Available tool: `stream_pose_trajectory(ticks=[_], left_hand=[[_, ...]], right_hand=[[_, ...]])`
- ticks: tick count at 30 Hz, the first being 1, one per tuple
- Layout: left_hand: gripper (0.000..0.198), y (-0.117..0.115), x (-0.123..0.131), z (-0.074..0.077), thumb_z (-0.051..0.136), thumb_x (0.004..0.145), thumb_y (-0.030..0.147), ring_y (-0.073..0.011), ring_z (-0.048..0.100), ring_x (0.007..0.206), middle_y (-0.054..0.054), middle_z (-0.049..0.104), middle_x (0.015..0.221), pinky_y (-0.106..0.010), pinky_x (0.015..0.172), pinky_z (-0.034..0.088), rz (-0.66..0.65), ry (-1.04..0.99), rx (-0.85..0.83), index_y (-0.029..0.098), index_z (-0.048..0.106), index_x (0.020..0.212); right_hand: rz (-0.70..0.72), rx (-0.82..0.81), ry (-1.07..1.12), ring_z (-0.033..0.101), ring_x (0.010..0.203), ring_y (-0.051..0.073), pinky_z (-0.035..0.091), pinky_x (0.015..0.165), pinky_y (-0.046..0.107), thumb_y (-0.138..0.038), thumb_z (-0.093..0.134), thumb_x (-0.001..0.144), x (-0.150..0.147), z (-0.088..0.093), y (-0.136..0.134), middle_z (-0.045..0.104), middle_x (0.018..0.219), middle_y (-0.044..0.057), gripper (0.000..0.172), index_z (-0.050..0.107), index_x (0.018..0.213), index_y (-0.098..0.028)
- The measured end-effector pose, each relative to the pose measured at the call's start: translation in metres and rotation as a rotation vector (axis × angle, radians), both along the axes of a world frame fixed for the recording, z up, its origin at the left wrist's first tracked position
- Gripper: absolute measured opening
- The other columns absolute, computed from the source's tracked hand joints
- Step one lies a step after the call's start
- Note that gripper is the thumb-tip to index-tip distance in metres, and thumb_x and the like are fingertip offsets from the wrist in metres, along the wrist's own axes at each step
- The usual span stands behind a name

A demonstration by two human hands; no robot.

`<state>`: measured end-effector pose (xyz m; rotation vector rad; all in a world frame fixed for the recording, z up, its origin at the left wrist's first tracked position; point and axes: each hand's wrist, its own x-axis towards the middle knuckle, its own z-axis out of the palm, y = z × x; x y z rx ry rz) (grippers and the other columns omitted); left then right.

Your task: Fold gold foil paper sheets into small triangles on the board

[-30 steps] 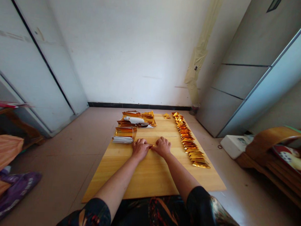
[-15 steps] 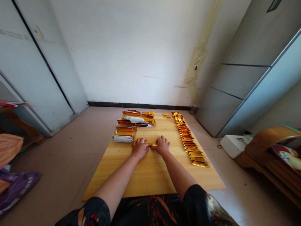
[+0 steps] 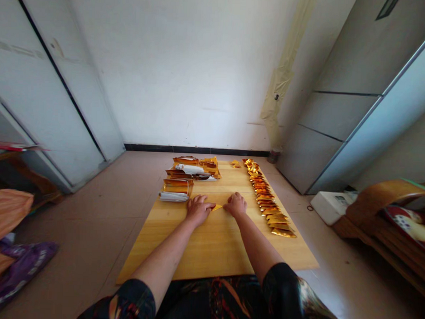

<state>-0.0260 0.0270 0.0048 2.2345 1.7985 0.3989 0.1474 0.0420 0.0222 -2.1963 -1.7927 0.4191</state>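
A small yellow-gold folded piece [image 3: 216, 207] lies on the wooden board [image 3: 212, 248] between my hands. The fingers of my left hand [image 3: 197, 209] are closed on its left end. My right hand [image 3: 236, 204] is at its pointed right tip, fingertips together and down at the board; whether they grip the tip is too small to tell. To the left, behind my left hand, lie stacks of gold and white sheets [image 3: 176, 188]. A long row of folded gold pieces [image 3: 269, 210] runs along the board's right side.
A small gold piece [image 3: 235, 164] lies at the board's far edge. Beyond are a white wall [image 3: 187, 75] and a grey fridge [image 3: 340, 108]. A white box [image 3: 329, 205] and wooden bench [image 3: 374, 225] stand right; orange and purple bags [image 3: 20, 264] lie left.
My right hand has slid a little to the right, away from my left hand, uncovering more of the small gold piece. My left hand has barely moved.
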Motion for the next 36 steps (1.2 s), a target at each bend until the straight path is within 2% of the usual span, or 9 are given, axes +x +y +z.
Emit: stream_pose_trajectory(ticks=[2, 6, 10, 14, 17, 24, 31, 36], left_hand=[[0.032, 0.0, 0.0, -0.001, 0.05, 0.083, 0.029, -0.0231, 0.033, 0.128, 0.003, 0.046, 0.136, -0.044, 0.104, 0.021, 0.003, -0.002, -0.001, 0.046, 0.064, 0.106], [0.032, 0.0, 0.0, -0.002, 0.05, 0.083, 0.03, -0.0237, 0.033, 0.128, 0.003, 0.047, 0.136, -0.045, 0.104, 0.022, -0.006, -0.006, 0.008, 0.045, 0.064, 0.107], [0.033, 0.001, 0.0, -0.002, 0.05, 0.083, 0.029, -0.025, 0.034, 0.128, 0.003, 0.047, 0.137, -0.046, 0.104, 0.022, -0.009, -0.006, 0.001, 0.045, 0.063, 0.109], [0.035, 0.0, 0.0, -0.001, 0.05, 0.083, 0.027, -0.0245, 0.034, 0.128, 0.001, 0.046, 0.137, -0.046, 0.104, 0.022, -0.015, 0.0, -0.012, 0.045, 0.062, 0.111], [0.035, 0.0, -0.001, -0.001, 0.049, 0.083, 0.028, -0.0255, 0.033, 0.129, 0.001, 0.045, 0.138, -0.047, 0.105, 0.021, -0.023, -0.003, -0.015, 0.045, 0.061, 0.111], [0.039, 0.003, -0.005, -0.002, 0.046, 0.084, 0.026, -0.0262, 0.031, 0.131, 0.004, 0.042, 0.141, -0.048, 0.107, 0.019, -0.06, 0.016, -0.055, 0.047, 0.058, 0.115], [0.037, 0.005, -0.004, 0.0, 0.044, 0.086, 0.03, -0.0262, 0.028, 0.134, 0.007, 0.039, 0.143, -0.048, 0.108, 0.017, -0.055, 0.029, -0.117, 0.049, 0.058, 0.114], [0.041, 0.005, -0.004, 0.003, 0.041, 0.086, 0.026, -0.0255, 0.025, 0.135, 0.007, 0.036, 0.145, -0.047, 0.109, 0.016, -0.057, 0.044, -0.155, 0.049, 0.056, 0.116]], right_hand=[[-0.004, 0.008, 0.011, 0.047, 0.109, 0.025, 0.033, 0.089, 0.035, -0.035, 0.067, 0.066, -0.001, 0.0, 0.0, 0.052, 0.112, 0.007, 0.026, 0.062, 0.086, -0.02], [0.022, 0.034, 0.048, 0.044, 0.112, 0.027, 0.03, 0.092, 0.04, -0.053, 0.068, 0.063, -0.012, 0.001, -0.005, 0.05, 0.117, 0.007, 0.046, 0.06, 0.095, -0.021], [0.054, 0.056, 0.009, 0.039, 0.117, 0.03, 0.027, 0.094, 0.045, -0.056, 0.069, 0.06, -0.023, 0.001, -0.011, 0.046, 0.126, 0.011, 0.054, 0.059, 0.099, -0.02], [0.06, 0.047, -0.023, 0.035, 0.12, 0.031, 0.023, 0.095, 0.05, -0.054, 0.068, 0.062, -0.028, 0.001, -0.013, 0.04, 0.133, 0.012, 0.053, 0.058, 0.1, -0.02], [0.065, 0.043, -0.021, 0.036, 0.118, 0.03, 0.024, 0.095, 0.049, -0.054, 0.068, 0.062, -0.029, 0.003, -0.014, 0.042, 0.13, 0.011, 0.052, 0.058, 0.099, -0.02], [0.053, 0.014, -0.022, 0.039, 0.115, 0.029, 0.027, 0.093, 0.047, -0.053, 0.07, 0.06, -0.029, 0.007, -0.012, 0.046, 0.122, 0.01, 0.051, 0.057, 0.097, -0.02], [0.05, -0.023, -0.021, 0.039, 0.115, 0.028, 0.028, 0.091, 0.042, -0.047, 0.071, 0.062, -0.022, 0.007, -0.01, 0.043, 0.127, 0.009, 0.046, 0.058, 0.098, -0.021], [0.033, -0.037, -0.016, 0.043, 0.111, 0.025, 0.03, 0.089, 0.038, -0.04, 0.072, 0.061, -0.018, 0.009, -0.007, 0.047, 0.121, 0.008, 0.042, 0.059, 0.096, -0.021]])
